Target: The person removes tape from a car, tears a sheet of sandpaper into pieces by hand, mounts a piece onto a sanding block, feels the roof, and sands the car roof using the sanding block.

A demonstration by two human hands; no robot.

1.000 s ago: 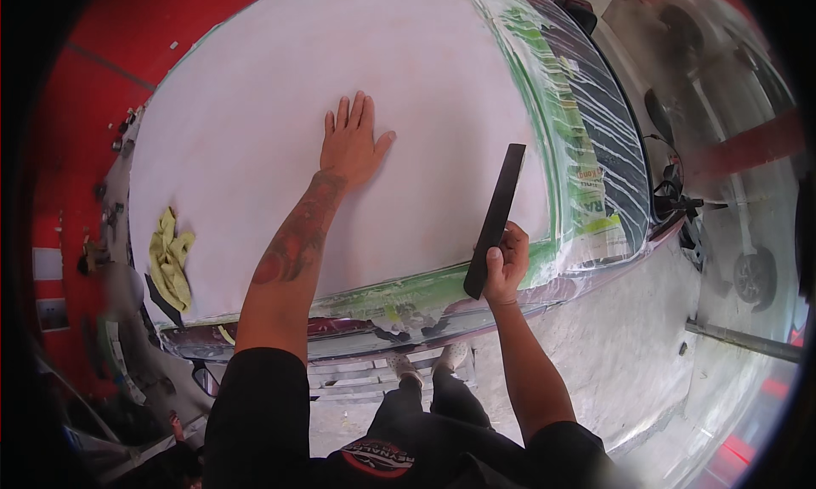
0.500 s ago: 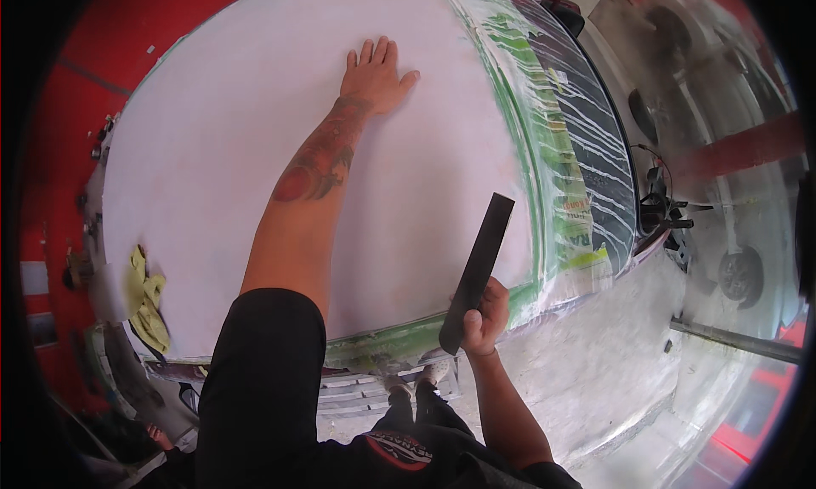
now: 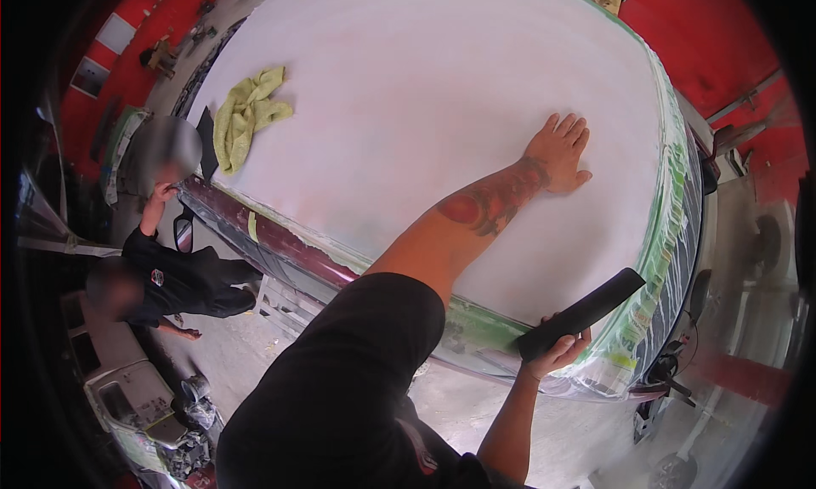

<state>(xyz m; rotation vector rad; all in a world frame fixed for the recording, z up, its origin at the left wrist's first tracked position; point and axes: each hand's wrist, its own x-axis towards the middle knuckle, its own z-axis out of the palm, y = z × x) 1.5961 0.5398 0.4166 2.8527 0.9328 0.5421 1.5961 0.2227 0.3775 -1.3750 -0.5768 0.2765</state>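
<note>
My left hand lies palm down on the white primed car roof, toward its right side, with the fingers stretched out and slightly spread. Near the roof's close edge, my right hand grips a long black sanding block, held at a slant with its far end up and to the right. Part of my right fingers is hidden behind the block. On the left part of the roof lies a crumpled yellow-green cloth, away from both hands, beside a flat black piece.
Green masking tape and paper border the roof on the right. A person in black stands at the left beside the car, an arm raised toward a blurred round grey shape. A side mirror juts out there. Red walls stand behind.
The view has swung left, bringing the cloth and the person further in. The sanding block has tipped toward the right. My left hand stays flat on the roof.
</note>
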